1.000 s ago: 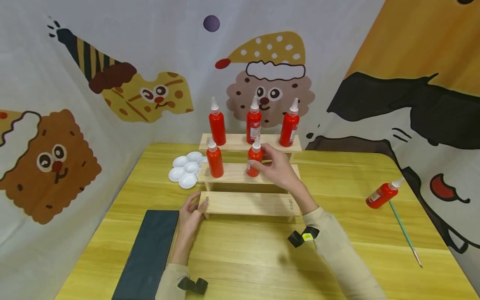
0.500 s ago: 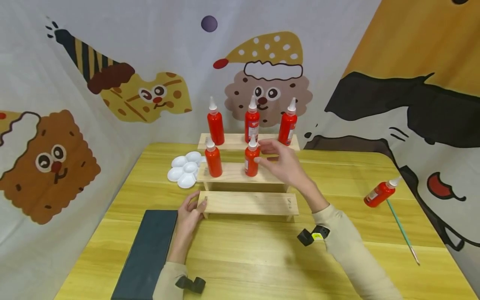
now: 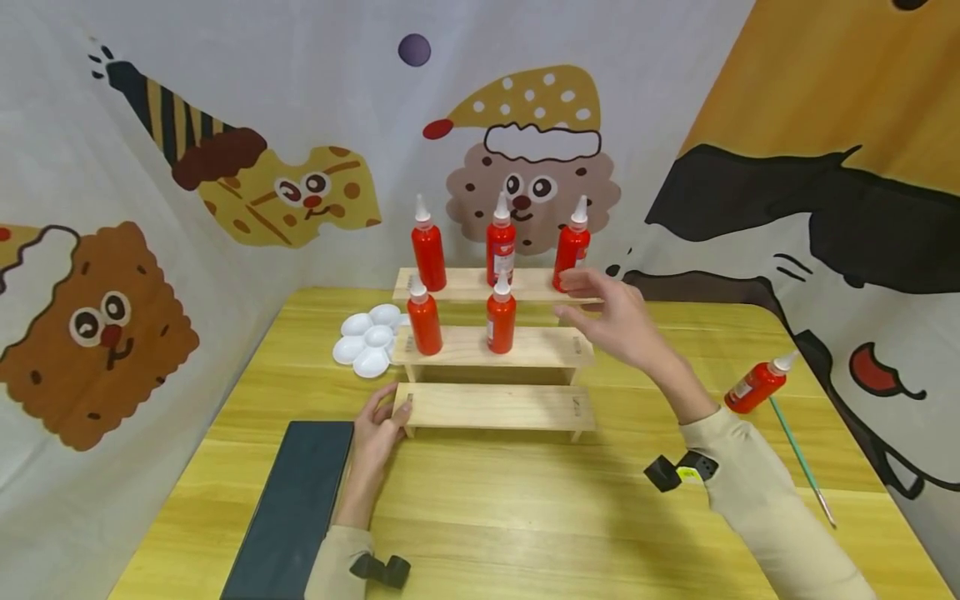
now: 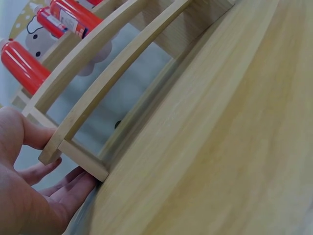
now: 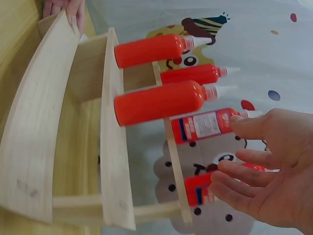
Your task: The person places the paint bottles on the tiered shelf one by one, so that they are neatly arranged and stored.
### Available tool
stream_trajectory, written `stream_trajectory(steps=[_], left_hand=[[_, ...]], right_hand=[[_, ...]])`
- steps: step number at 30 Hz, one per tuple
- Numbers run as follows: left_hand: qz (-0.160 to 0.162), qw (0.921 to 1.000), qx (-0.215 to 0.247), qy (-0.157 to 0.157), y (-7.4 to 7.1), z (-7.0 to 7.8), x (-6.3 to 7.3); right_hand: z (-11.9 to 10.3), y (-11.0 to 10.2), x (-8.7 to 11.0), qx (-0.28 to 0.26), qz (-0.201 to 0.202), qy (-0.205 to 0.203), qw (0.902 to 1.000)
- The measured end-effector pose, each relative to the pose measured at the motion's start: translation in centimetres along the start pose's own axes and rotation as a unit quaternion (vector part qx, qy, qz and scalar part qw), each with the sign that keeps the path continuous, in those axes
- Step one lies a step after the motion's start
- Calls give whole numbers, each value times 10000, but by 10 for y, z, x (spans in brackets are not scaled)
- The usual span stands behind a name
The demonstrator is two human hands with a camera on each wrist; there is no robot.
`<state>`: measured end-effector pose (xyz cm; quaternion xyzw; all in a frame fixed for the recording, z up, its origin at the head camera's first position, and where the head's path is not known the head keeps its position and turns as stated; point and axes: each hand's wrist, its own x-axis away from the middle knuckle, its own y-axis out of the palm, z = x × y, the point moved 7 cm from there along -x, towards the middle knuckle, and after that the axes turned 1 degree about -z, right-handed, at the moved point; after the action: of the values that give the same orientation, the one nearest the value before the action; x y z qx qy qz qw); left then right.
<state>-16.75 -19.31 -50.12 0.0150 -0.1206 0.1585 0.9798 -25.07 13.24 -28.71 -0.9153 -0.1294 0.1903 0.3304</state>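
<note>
A three-step wooden rack (image 3: 491,408) stands on the table. My left hand (image 3: 372,437) grips the left end of its lowest step, thumb on top and fingers around the end, as the left wrist view shows. On the middle step are two red squeeze bottles with white nozzle caps, a left bottle (image 3: 426,325) and a centre bottle (image 3: 501,325). The top step bears three more, among them a right-hand bottle (image 3: 570,250). My right hand (image 3: 618,321) hovers at the rack's right side, fingers extended and holding nothing. Its fingertips overlap that top bottle in the head view.
A white flower-shaped palette (image 3: 367,342) lies left of the rack, and a dark flat board (image 3: 292,508) nearer me. Another red bottle (image 3: 756,387) is at the table's right side beside a green paintbrush (image 3: 802,458). A printed cloth (image 3: 300,83) hangs behind the table.
My right hand has let go of the centre bottle on the middle step and moved right, away from it. The bottle stays on the step. My left hand keeps its place on the rack.
</note>
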Motion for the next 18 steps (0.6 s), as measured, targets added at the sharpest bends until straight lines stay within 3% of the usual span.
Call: stream_trajectory(steps=[18], left_hand=[[48, 10000, -59, 7, 0, -1, 2]], right_hand=[[10, -60, 36, 815, 534, 56, 9952]])
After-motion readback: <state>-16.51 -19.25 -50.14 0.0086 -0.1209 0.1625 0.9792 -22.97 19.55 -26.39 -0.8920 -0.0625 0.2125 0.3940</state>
